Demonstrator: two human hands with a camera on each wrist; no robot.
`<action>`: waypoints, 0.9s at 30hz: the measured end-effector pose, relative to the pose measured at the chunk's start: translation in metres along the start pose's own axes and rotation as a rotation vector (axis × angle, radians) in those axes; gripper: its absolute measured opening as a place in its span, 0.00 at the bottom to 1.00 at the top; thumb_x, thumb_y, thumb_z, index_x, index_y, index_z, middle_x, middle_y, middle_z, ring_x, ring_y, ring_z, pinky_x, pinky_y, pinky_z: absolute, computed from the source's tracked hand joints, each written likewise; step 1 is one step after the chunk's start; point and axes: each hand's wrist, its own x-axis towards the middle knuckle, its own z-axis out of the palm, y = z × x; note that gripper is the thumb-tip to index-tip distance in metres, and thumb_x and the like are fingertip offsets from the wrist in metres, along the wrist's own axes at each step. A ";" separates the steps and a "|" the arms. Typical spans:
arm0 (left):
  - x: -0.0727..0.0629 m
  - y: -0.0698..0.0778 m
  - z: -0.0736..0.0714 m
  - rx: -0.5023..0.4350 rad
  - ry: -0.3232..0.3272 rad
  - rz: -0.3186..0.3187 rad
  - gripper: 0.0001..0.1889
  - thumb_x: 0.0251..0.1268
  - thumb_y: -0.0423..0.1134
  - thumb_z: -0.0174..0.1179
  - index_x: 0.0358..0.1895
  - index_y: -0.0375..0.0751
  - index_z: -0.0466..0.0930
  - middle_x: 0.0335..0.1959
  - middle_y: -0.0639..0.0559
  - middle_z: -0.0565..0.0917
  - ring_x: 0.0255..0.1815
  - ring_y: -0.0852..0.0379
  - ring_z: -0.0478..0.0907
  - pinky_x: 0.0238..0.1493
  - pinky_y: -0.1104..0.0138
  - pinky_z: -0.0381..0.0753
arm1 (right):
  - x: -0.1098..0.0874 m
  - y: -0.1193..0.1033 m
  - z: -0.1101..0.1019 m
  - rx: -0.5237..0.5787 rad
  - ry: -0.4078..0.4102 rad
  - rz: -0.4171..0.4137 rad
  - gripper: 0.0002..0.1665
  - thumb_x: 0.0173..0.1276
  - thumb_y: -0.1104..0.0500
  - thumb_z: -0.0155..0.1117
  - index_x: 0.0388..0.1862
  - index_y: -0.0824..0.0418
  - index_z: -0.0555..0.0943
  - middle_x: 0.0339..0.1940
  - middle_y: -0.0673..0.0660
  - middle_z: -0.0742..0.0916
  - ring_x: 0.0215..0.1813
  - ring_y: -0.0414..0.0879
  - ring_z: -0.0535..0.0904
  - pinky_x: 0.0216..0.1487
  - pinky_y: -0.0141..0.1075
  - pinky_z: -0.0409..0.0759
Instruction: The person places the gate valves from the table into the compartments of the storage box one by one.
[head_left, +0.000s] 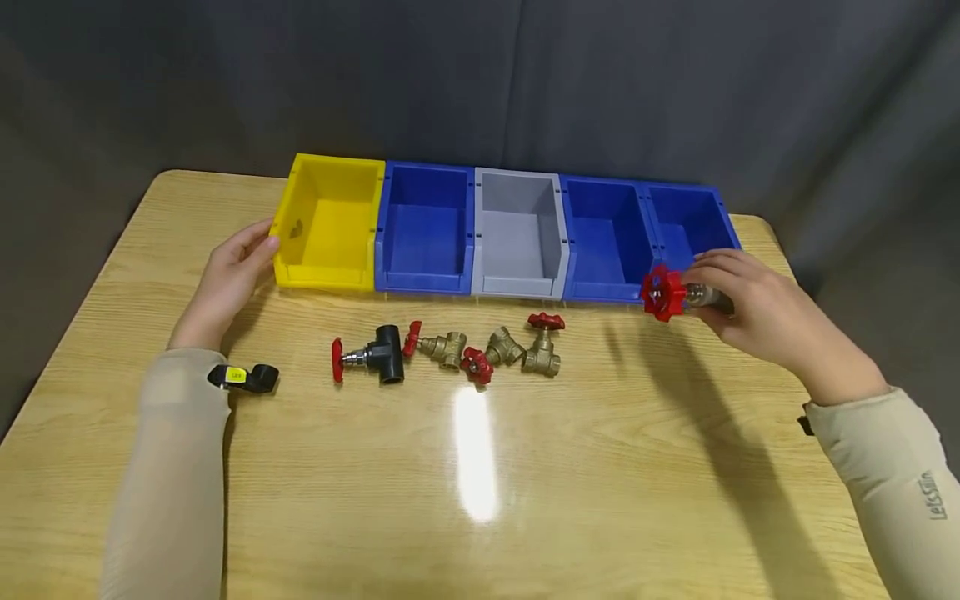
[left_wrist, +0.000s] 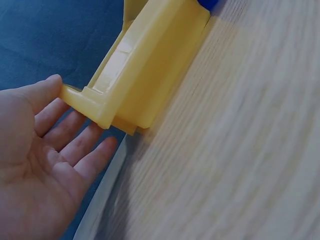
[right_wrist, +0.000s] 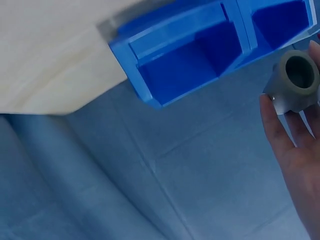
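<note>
My right hand [head_left: 757, 308] grips a valve with a red handwheel [head_left: 663, 293] in front of the rightmost blue bin [head_left: 678, 218]. The right wrist view shows the round open end of the valve's grey body [right_wrist: 296, 82] between thumb and fingers. At the far left, my left hand [head_left: 234, 275] touches the side of the yellow bin [head_left: 330, 279]. In the left wrist view, its thumb tip rests at the bin's rim [left_wrist: 82, 100], with the other fingers extended loosely beside the wall.
Between the yellow and rightmost bins stand a blue bin [head_left: 427, 237], a grey bin [head_left: 517, 242] and another blue bin [head_left: 603, 242]. In front lie a black tee valve [head_left: 386, 354] and brass valves [head_left: 542, 358] with red handwheels. Dark curtain [head_left: 450, 75] hangs behind the table.
</note>
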 end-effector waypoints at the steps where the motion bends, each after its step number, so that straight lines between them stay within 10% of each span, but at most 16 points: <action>1: 0.002 0.002 0.001 -0.005 0.005 0.005 0.34 0.75 0.58 0.46 0.78 0.48 0.58 0.75 0.46 0.64 0.70 0.55 0.65 0.68 0.65 0.69 | 0.003 0.002 -0.003 -0.014 -0.008 0.013 0.26 0.46 0.73 0.77 0.47 0.64 0.83 0.49 0.61 0.83 0.56 0.58 0.76 0.56 0.52 0.76; 27: -0.001 0.001 0.004 -0.060 0.055 0.024 0.32 0.77 0.54 0.47 0.76 0.40 0.61 0.69 0.43 0.69 0.63 0.58 0.69 0.59 0.73 0.75 | 0.072 0.049 -0.032 -0.073 -0.143 0.130 0.20 0.58 0.71 0.70 0.51 0.67 0.80 0.45 0.68 0.83 0.50 0.64 0.75 0.49 0.63 0.76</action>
